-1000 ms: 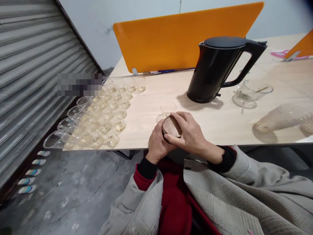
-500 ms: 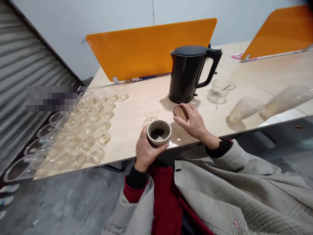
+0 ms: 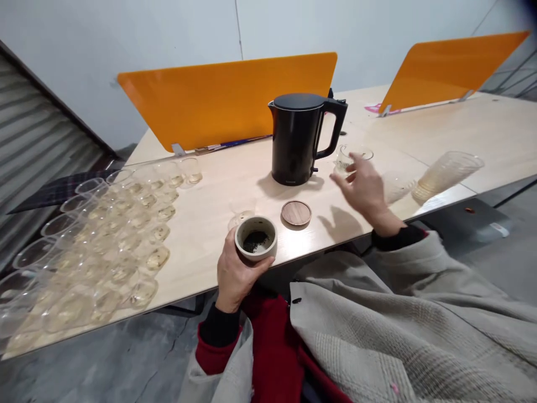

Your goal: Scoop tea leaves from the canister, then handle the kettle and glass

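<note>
My left hand [image 3: 234,273] grips a small beige jar [image 3: 255,238] at the table's near edge; dark tea leaves lie in its bottom. Its round wooden lid [image 3: 296,213] lies flat on the table just right of the jar. My right hand [image 3: 363,187] hovers above the table with fingers spread and nothing in it, between the lid and a glass pitcher [image 3: 351,157]. A black electric kettle [image 3: 298,139] stands behind the lid. An empty small glass cup [image 3: 239,219] sits just behind the jar.
Several small glass cups [image 3: 121,235] with pale liquid crowd the table's left side. Stacked clear plastic cups [image 3: 445,174] lie on their side at the right. Orange dividers [image 3: 226,98] stand along the back of the wooden table [image 3: 210,190]. A metal shutter [image 3: 37,145] is at left.
My right hand took the wooden lid off the jar, set it on the table, let go and moved right toward the glass pitcher. The view swung left.
</note>
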Available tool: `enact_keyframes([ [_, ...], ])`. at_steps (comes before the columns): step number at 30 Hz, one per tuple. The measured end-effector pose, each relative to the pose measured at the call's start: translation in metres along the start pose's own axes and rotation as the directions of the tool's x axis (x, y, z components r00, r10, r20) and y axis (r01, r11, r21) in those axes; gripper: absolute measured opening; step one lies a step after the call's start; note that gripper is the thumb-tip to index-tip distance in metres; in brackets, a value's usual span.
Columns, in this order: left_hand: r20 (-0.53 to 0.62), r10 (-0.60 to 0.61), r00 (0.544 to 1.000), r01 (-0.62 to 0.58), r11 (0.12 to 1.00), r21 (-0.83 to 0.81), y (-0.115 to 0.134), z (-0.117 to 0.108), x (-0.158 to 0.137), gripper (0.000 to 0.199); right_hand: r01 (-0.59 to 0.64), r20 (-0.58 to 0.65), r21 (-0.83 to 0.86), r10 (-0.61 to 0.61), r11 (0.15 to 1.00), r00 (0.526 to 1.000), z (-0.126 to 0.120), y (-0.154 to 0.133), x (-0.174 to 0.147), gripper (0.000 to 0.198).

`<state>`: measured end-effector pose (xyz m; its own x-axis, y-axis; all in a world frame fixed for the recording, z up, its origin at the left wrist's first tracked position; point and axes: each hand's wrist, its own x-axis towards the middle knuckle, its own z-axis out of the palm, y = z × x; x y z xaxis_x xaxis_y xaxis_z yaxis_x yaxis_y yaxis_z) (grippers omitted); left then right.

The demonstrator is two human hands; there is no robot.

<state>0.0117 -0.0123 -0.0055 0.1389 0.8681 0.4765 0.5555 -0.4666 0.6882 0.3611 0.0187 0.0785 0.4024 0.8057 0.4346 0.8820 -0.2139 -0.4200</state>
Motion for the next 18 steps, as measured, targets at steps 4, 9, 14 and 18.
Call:
enact_keyframes([
  [4,-0.013,0.011,1.000,-0.011,1.000,-0.007,0.001,0.001,0.000,0.100,-0.167,-0.027,-0.356,0.169,0.919,0.985,-0.039,0.010,0.045,0.063],
  [9,-0.007,0.002,1.000,-0.002,1.000,-0.016,0.004,0.001,-0.001,0.100,-0.169,0.128,-0.489,0.262,0.856,0.956,-0.037,0.021,0.089,0.060],
  [14,0.007,0.003,1.000,-0.002,1.000,-0.019,0.004,0.000,-0.001,0.103,-0.215,0.114,-0.386,0.277,0.897,0.954,-0.019,0.033,0.117,0.077],
  [18,0.002,0.011,1.000,-0.011,1.000,-0.009,0.003,0.001,-0.002,0.103,-0.279,0.096,-0.353,0.331,0.893,0.939,-0.017,0.031,0.123,0.081],
])
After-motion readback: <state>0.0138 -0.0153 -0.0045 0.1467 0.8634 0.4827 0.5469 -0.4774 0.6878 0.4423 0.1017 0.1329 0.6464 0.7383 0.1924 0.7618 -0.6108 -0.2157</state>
